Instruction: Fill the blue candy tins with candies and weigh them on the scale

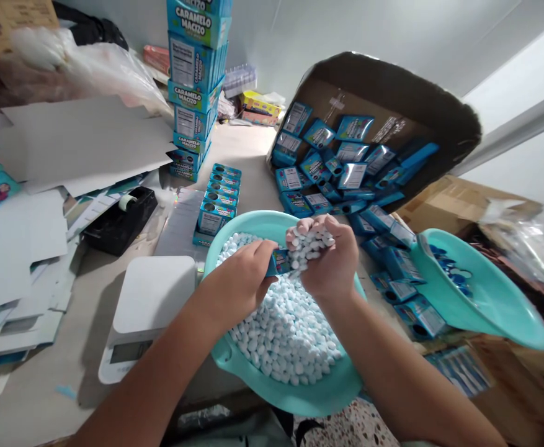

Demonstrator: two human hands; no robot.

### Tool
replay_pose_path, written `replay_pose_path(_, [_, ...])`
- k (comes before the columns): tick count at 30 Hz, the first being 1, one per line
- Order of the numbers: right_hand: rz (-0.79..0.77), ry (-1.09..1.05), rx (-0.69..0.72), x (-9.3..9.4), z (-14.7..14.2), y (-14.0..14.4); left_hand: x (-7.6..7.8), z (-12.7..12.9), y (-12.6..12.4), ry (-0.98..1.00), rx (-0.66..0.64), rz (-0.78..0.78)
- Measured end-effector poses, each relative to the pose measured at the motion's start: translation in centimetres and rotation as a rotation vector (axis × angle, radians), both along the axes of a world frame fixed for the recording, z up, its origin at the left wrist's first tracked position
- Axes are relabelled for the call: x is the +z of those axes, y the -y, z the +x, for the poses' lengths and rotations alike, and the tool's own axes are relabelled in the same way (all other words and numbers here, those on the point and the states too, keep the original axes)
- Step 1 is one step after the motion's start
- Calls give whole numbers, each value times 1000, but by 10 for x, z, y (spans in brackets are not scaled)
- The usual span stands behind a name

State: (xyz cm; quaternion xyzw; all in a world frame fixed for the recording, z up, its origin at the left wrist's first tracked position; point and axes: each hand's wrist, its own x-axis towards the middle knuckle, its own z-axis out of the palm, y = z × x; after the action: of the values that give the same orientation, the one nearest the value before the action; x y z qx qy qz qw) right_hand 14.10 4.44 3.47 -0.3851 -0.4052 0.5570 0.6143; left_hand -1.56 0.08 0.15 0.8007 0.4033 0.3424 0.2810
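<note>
My left hand is closed around a small blue candy box, held tilted over a turquoise basin. My right hand is cupped around a heap of small white candies, right against the end of the box. Below both hands, the basin is filled with loose white candies. The side of the box inside my left palm is hidden.
A white scale sits left of the basin. Behind it stand a short row of blue boxes and a tall stack. A tipped carton spills more boxes. At right is another turquoise basin; cardboard sheets lie left.
</note>
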Motion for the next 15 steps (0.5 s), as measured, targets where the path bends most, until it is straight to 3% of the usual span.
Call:
replay_pose_path(9, [64,195,-20,5,-2,7,0,-1,1,-2,1,11])
replay_pose_path(15, [162,167,-35,7,-2,9,0,-1,2,7,-7,18])
